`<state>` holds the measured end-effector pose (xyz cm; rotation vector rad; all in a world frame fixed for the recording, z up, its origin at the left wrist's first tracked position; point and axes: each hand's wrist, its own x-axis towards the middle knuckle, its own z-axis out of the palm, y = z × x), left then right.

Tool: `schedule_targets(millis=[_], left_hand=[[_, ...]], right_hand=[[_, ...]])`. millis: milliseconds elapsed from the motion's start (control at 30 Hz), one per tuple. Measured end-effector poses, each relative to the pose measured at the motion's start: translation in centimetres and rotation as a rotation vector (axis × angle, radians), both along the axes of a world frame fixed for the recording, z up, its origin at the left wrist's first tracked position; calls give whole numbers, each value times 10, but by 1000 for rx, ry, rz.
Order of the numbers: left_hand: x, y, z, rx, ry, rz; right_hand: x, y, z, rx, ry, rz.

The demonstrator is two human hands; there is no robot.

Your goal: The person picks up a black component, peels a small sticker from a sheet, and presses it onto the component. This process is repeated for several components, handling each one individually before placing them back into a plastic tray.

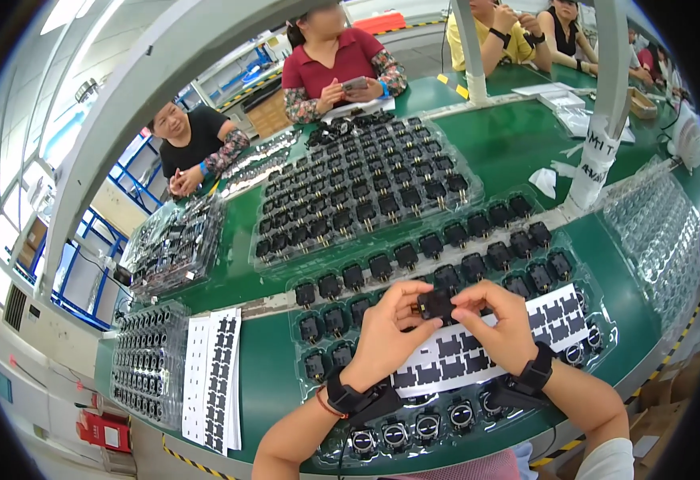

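Between my hands is a small black boxy module (436, 305), with a hint of gold on its left side. My left hand (390, 332) pinches it from the left with thumb and fingers. From the other side, the thumb and forefinger of my right hand (495, 322) close on its right edge. Below them, a white sheet of black die-cut stickers (455, 370) lies across a clear plastic tray (292, 320). Rows of similar black modules (379, 266) fill the tray's far part. Round lens-like parts (427, 425) line its near side. Each wrist wears a black band.
A larger stack of module trays (358, 188) stands beyond on the green table (266, 340). More sticker sheets (211, 376) and a tray of round parts (143, 364) lie left. Bubble wrap (655, 232) lies right, near a post (602, 152). People sit across the table.
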<state>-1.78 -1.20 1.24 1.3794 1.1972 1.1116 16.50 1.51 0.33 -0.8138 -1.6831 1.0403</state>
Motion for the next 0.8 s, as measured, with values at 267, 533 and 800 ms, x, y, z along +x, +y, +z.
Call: schedule_targets(millis=[267,533,800], left_hand=[[0,6,0,63,-58,-21],[2,0,-1,49,-47,-17],[2,1,-1,35,-18,-48]], right_hand=[[-3,6,-1,-32,0,-23],[0,2,-3,-91,-21,-20],[1,2,-3,-104,-20,-4]])
